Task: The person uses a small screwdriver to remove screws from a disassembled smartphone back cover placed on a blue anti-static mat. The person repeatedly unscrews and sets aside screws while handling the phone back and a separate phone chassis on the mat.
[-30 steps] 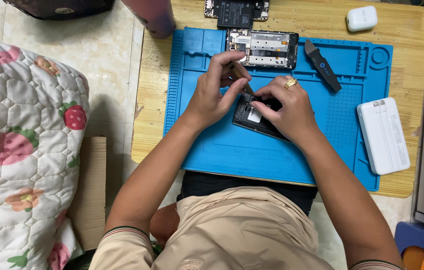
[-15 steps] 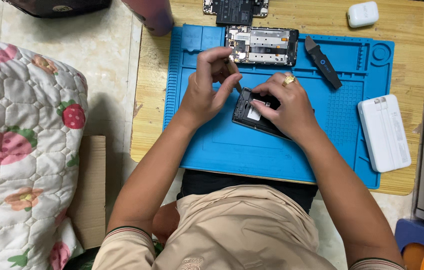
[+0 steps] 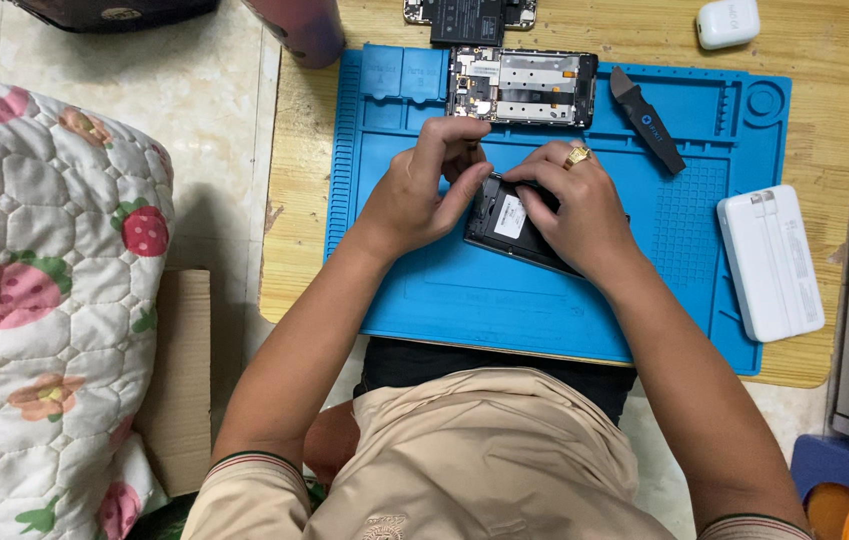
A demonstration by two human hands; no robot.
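The person wore a beige short-sleeved shirt (image 3: 484, 460) with dark striped trim at each sleeve cuff (seen at the lower left and lower right corners). A small embroidered emblem sat near the shirt's bottom edge. Both forearms were bare. The right hand (image 3: 576, 212) carried one gold ring (image 3: 577, 155); the left hand (image 3: 422, 192) carried none.

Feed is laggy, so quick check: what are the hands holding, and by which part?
Both hands grip the black opened phone body at its upper end: left hand on the upper-left corner, right hand over its right side.
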